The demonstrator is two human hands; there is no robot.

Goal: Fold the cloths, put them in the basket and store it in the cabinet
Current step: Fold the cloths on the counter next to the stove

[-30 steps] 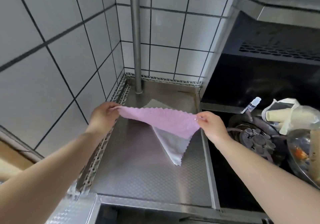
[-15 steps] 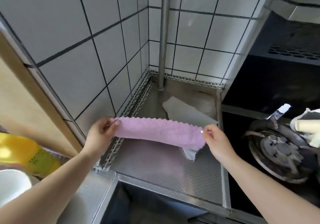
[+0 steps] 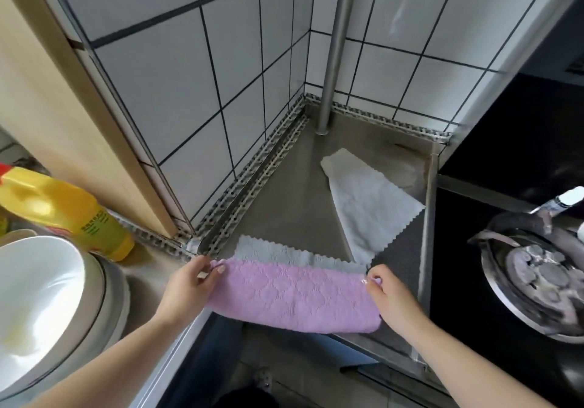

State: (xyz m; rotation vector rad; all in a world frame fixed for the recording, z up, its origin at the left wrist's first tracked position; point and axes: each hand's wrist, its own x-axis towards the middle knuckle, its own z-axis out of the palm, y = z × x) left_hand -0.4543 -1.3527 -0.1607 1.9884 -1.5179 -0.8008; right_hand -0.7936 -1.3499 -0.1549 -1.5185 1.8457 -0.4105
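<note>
A pink cloth, folded into a long band, lies at the front edge of the steel counter. My left hand pinches its left end and my right hand pinches its right end. Under its far edge a grey-white cloth shows as a strip. Another white cloth lies spread farther back on the counter. No basket or cabinet is in view.
A steel pole stands in the tiled back corner. On the left are a yellow bottle and stacked white bowls. A stove burner and a small spray bottle sit on the right.
Both hands have brought the pink cloth down and toward me, from held up in the air to lying as a folded band at the counter's front edge. The view has swung left.
</note>
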